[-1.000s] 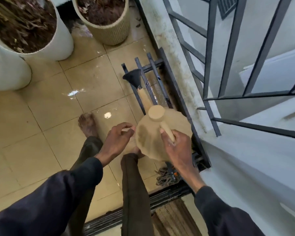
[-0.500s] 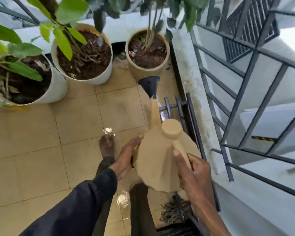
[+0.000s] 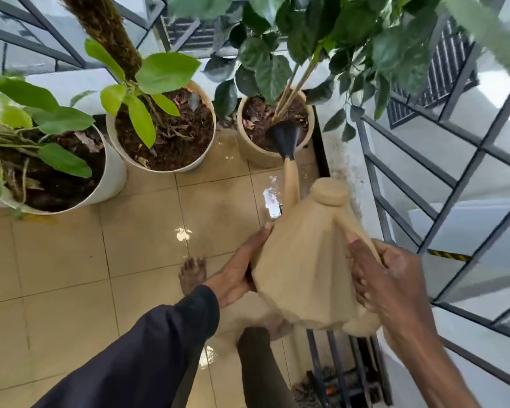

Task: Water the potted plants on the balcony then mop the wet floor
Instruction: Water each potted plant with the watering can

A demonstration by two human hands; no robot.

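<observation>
A tan watering can [image 3: 306, 260] with a round cap and a black rose is tilted forward. My right hand [image 3: 386, 278] grips its handle. My left hand [image 3: 242, 266] lies flat against the can's left side, fingers straight. The black rose [image 3: 284, 138] hangs over the soil of a beige ribbed pot [image 3: 256, 156] with dark green leaves. To its left stand a white pot [image 3: 162, 167] with a thick stem and another white pot [image 3: 112, 178] at the far left.
Wet shiny patches [image 3: 271, 198] lie on the beige floor tiles. A dark metal railing [image 3: 424, 178] and a white ledge run along the right. A dark metal rack [image 3: 336, 363] lies on the floor by my bare feet [image 3: 192, 272].
The view has tipped up and the pots have come closer. The can has moved forward, its rose now over the beige pot's soil. Both hands stay on the can.
</observation>
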